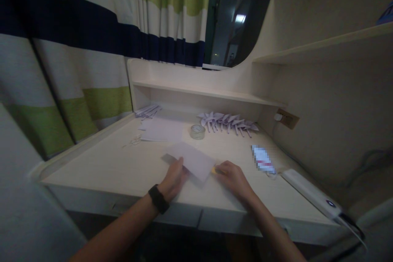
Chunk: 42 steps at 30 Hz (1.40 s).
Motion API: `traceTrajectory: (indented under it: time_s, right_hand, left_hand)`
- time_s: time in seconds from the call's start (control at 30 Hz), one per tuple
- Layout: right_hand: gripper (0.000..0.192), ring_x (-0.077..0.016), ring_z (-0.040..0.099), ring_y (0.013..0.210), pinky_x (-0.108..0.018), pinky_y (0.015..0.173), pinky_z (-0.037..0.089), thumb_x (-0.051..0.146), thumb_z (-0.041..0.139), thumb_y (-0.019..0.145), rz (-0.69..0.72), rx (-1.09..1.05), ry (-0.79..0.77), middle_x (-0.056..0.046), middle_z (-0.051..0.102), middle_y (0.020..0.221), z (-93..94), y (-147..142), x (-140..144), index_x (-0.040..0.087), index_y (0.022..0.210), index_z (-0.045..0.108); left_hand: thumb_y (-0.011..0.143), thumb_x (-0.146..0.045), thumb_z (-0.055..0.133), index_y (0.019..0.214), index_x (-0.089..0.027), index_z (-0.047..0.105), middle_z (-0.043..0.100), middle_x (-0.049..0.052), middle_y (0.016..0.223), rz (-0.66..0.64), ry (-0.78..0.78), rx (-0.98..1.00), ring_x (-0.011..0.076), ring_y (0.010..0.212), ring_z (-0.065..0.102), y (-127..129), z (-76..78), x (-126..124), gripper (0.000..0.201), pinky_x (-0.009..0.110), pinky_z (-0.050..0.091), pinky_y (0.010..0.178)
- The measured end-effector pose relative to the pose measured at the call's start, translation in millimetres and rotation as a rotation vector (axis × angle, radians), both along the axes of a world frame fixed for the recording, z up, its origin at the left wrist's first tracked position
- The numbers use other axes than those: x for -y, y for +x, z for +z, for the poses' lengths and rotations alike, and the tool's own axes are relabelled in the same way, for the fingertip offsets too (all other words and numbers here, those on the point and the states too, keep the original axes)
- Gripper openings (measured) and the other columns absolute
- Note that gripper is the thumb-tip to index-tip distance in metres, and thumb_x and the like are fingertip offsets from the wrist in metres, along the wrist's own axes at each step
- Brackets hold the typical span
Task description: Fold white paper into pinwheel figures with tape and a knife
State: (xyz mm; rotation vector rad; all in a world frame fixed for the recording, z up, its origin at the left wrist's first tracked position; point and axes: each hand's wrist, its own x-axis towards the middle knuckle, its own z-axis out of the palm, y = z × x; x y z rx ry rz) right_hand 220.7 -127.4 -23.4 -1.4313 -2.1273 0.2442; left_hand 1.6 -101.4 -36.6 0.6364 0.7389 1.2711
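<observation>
"Fingers first — holding what?"

"With the left hand [175, 179], pinching a white sheet [196, 160] by its near edge, thumb on top, other fingertips mostly out of sight. With the right hand [231, 175], curled round a small yellow tool [216, 169] — too blurred to name"

"Where, and pointing which way?"

"Between both hands, over the front part of the desk [101, 168]; impossible to tell whether touching it. Long axis slanting from far left to near right, right-hand short edge up against or just beside the yellow tool"

"And done so far?"

"By the look of it, a row of paper pinwheels [227, 122] at the back right, near the roll of tape [197, 132]. Also, at the far left, a bundle of rolled paper sticks [148, 111]"

"And left?"

"Judging by the flat stack of paper [164, 127], several more; likewise unshaped, apparently, the sheet between the hands"
</observation>
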Motion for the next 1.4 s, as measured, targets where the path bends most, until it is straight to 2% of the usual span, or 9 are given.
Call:
traceTrajectory:
  time_s: [0.1,0.2,0.3,0.43,0.53,0.67,0.77,1.07,1.4]
  right_hand:
    - [0.015,-0.0177,0.06,0.078,-0.026,0.069,0.043,0.028,0.06,0.082,-0.007,-0.003,0.0,-0.005,0.065,0.087,-0.7,4.5,-1.8,0.023,0.089,0.072]
    - [0.017,-0.0182,0.06,0.078,-0.027,0.069,0.044,0.029,0.061,0.081,-0.017,0.019,-0.012,-0.006,0.065,0.088,-2.4,12.5,-5.0,0.023,0.091,0.073]
    - [0.019,-0.019,0.061,0.079,-0.028,0.071,0.044,0.03,0.061,0.081,-0.019,0.048,-0.022,-0.006,0.066,0.089,-3.7,19.9,-7.9,0.023,0.093,0.073]
    - [0.019,-0.0197,0.061,0.082,-0.029,0.073,0.045,0.03,0.06,0.081,-0.003,0.055,-0.028,-0.007,0.067,0.09,-3.0,23.1,-9.5,0.023,0.093,0.073]
    - [0.017,-0.0196,0.061,0.082,-0.029,0.074,0.044,0.027,0.061,0.08,-0.009,0.075,-0.044,-0.006,0.068,0.09,-0.7,20.6,-9.0,0.023,0.09,0.074]
    - [0.016,-0.0196,0.061,0.082,-0.028,0.074,0.044,0.025,0.061,0.08,-0.026,0.087,-0.06,-0.006,0.068,0.088,-0.1,18.5,-7.8,0.023,0.087,0.074]
    - [0.017,-0.0194,0.061,0.082,-0.028,0.075,0.044,0.025,0.06,0.08,-0.018,0.082,-0.053,-0.006,0.068,0.088,-3.2,22.1,-6.6,0.023,0.089,0.074]
    - [0.018,-0.0194,0.06,0.082,-0.028,0.074,0.043,0.025,0.063,0.078,0.017,0.112,-0.051,-0.006,0.067,0.089,-5.8,26.5,1.8,0.025,0.093,0.073]
    - [0.018,-0.0192,0.059,0.082,-0.029,0.074,0.044,0.026,0.063,0.078,0.021,0.09,-0.09,-0.006,0.067,0.091,-7.5,21.2,2.9,0.024,0.093,0.073]
  left_hand:
    - [0.092,-0.038,0.041,0.1,-0.011,0.058,0.068,0.018,0.1,-0.282,-0.029,-0.113,0.0214,0.086,0.067,-10.6,2.2,7.6,0.032,0.037,0.051,0.082]
    - [0.086,-0.055,0.042,0.078,-0.008,0.066,0.07,0.018,0.08,-0.607,0.008,-0.472,0.0209,0.061,0.066,-23.8,5.1,13.2,0.052,0.032,0.052,0.058]
    - [0.084,-0.055,0.045,0.076,-0.013,0.07,0.071,0.013,0.076,-0.538,0.436,-0.899,0.0207,0.057,0.065,-29.2,15.2,13.7,0.05,0.031,0.048,0.054]
    - [0.087,-0.045,0.047,0.109,-0.024,0.067,0.067,0.007,0.113,-0.327,1.113,-1.297,0.0279,0.117,0.051,-21.3,32.9,2.6,0.036,0.044,0.033,0.101]
    - [0.09,-0.044,0.04,0.131,-0.03,0.05,0.048,0.003,0.139,-0.386,1.292,-1.461,0.0294,0.136,0.025,-10.5,31.6,-14.1,0.044,0.053,0.011,0.109]
    - [0.094,-0.045,0.029,0.138,-0.035,0.038,0.034,0.002,0.147,-0.472,1.268,-1.599,0.0319,0.137,0.022,0.7,9.0,-34.0,0.046,0.057,0.013,0.106]
    - [0.094,-0.047,0.024,0.137,-0.035,0.041,0.036,0.003,0.146,-0.389,1.194,-1.67,0.0337,0.135,0.025,3.3,-3.5,-37.3,0.047,0.055,0.016,0.105]
    - [0.09,-0.057,0.026,0.13,-0.029,0.051,0.053,0.013,0.127,-0.188,1.163,-1.823,0.0362,0.114,0.044,5.2,8.0,-22.4,0.055,0.056,0.028,0.092]
    - [0.084,-0.07,0.018,0.14,-0.035,0.034,0.029,0.01,0.149,-0.283,1.049,-1.868,0.044,0.134,0.02,9.1,-8.8,-29.5,0.068,0.066,0.011,0.101]
